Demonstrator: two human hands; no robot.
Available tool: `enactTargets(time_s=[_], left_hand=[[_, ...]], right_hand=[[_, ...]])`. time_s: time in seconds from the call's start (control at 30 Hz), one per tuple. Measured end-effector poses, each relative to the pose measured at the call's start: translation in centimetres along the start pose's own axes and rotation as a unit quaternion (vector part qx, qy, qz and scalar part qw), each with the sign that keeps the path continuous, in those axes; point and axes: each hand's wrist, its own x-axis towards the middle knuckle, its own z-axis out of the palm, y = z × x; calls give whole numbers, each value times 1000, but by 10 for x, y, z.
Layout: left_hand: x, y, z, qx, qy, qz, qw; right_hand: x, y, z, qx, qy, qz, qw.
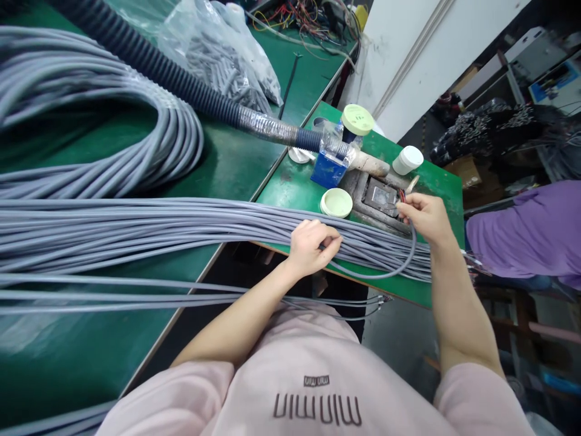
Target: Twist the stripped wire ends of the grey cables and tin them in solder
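My right hand (424, 217) pinches the end of a grey cable (412, 245), whose red and dark wire tips stick up beside a square metal pot (380, 198) with a shiny surface. That cable curves down and back left toward my left hand (313, 245). My left hand rests on the long bundle of grey cables (254, 221), fingers curled; whether the cable is inside them is hidden. An open tub with a pale green rim (336, 202) stands between the bundle and the pot.
A ribbed black hose (190, 85) runs to a blue box (327, 169) behind the pot. Nearby are a yellow-lidded jar (357, 119) and a white tub (408, 160). Coiled grey cables (177, 133) lie left. A person in a purple top (526, 233) is at the right.
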Motion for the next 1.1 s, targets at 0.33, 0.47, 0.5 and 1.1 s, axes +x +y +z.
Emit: enactTargets(time_s=[0.33,0.47,0.5,1.1], left_hand=[[-14,36,16,-345,59,-264,899],[-24,54,39,-527,17,-371,765],[-25,57,44,-551,16,-376,745],[-17,62,42,-255,-19,-86,963]], right_hand=[[-88,-37,39,286,16,-1,958],[-106,-45,55,351,-18,6,936],[-110,-46,58,365,-29,7,930],[-149,-27,73,486,-68,26,871]])
